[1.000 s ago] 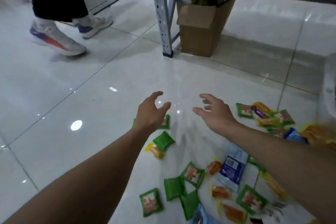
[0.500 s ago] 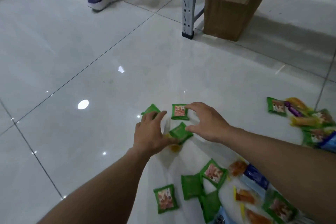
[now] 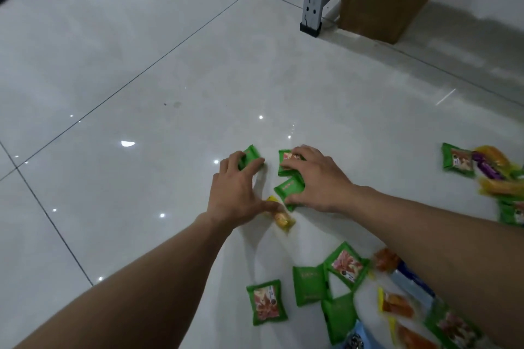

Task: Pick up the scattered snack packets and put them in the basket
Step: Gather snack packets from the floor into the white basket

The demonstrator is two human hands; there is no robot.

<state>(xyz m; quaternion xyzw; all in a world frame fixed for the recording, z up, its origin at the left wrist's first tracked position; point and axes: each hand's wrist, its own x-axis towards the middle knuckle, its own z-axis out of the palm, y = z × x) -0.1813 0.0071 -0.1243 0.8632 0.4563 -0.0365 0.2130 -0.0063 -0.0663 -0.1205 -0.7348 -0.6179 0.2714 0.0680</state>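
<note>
Down on the floor, the left hand curls its fingers over the far green packet, which lies just beyond them and slants away rightward. Its thumb touches a yellow packet. The right hand clutches two green packets, the nearer one lying cornerwise. No basket shows.

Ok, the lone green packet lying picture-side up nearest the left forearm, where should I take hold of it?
Likely from straight above, pinching the lone green packet across its far and near sealed edges. It lies flat on the floor, so fingers cannot slip underneath. Those two edges border bare tile, while a neighbouring green packet sits close to its right edge.
</note>
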